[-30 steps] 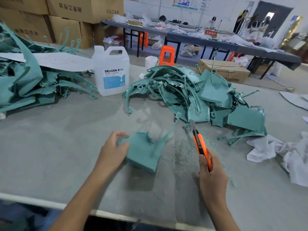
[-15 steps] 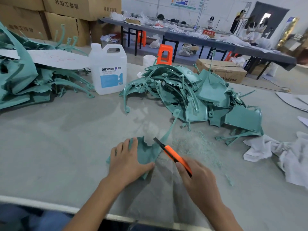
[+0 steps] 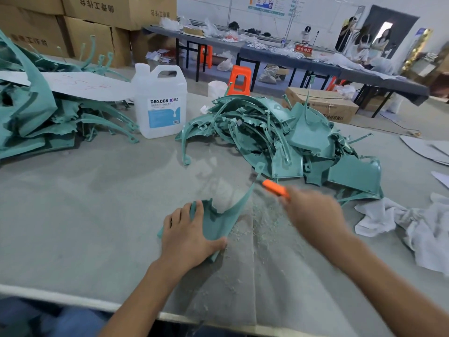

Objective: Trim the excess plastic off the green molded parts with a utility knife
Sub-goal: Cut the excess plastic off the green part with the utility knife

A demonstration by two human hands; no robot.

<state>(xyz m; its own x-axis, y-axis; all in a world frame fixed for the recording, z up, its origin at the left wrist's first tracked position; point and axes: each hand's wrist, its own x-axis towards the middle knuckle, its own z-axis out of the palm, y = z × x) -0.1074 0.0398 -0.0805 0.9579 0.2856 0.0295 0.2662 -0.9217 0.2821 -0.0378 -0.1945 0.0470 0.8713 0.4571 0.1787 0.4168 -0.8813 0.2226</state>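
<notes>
Plastic shell, thin and green: green molded part [image 3: 218, 222] flat on the bench [image 3: 97, 215] near the front edge, pinned under the left hand [image 3: 187, 237], fingers spread over the broad end, thumb along the near rim. Probably light, thin-walled and springy; long tapering arm likely to flex under a blade, ragged flash along the inner curve. Best held down on the wide panel, close beside the cut. Right hand [image 3: 313, 215] blurred, wrapped round the orange utility knife [image 3: 275, 188], tip near the arm's far end. Pale shavings [image 3: 264, 222] just right of the part; heap of green parts [image 3: 279, 137] beyond.
</notes>
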